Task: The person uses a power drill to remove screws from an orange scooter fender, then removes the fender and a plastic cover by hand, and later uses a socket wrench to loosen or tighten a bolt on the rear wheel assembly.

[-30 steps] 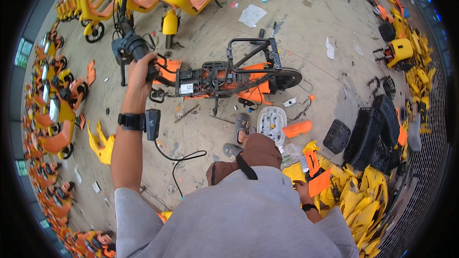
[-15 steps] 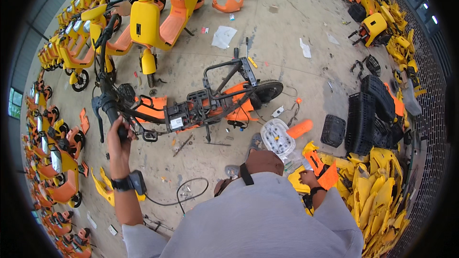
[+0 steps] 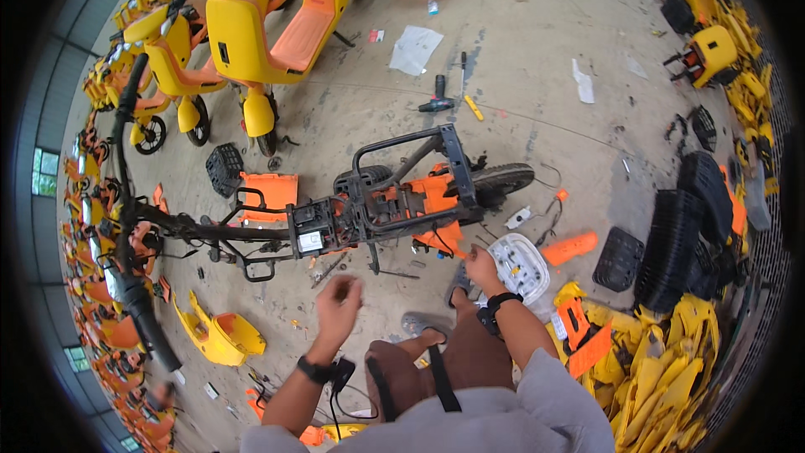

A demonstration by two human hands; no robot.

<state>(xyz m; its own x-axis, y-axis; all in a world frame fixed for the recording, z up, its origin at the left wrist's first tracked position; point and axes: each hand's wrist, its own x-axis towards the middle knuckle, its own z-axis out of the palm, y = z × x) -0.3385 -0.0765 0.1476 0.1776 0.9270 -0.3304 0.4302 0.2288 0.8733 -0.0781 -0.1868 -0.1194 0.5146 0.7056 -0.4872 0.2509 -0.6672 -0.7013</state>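
Stripped black metal scooter frame (image 3: pixel 369 225) sits mid-picture: likely heavy, stiff. Take hold at rear tube loop (image 3: pixel 398 143) or handlebar (image 3: pixel 127 213), picture left. Your left hand (image 3: pixel 338 306) curls loosely, empty; right hand's (image 3: pixel 482 270) grip, can't tell.

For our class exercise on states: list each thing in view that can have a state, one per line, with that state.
Scooter frame: stripped, inner parts exposed
Left hand: fingers curled, apart from the handlebar
Right hand: fingers curled; whether it holds anything is unclear
White tray: on the floor, holding small parts
Front yellow scooter: upright, panels on
Yellow panels: loose, heaped
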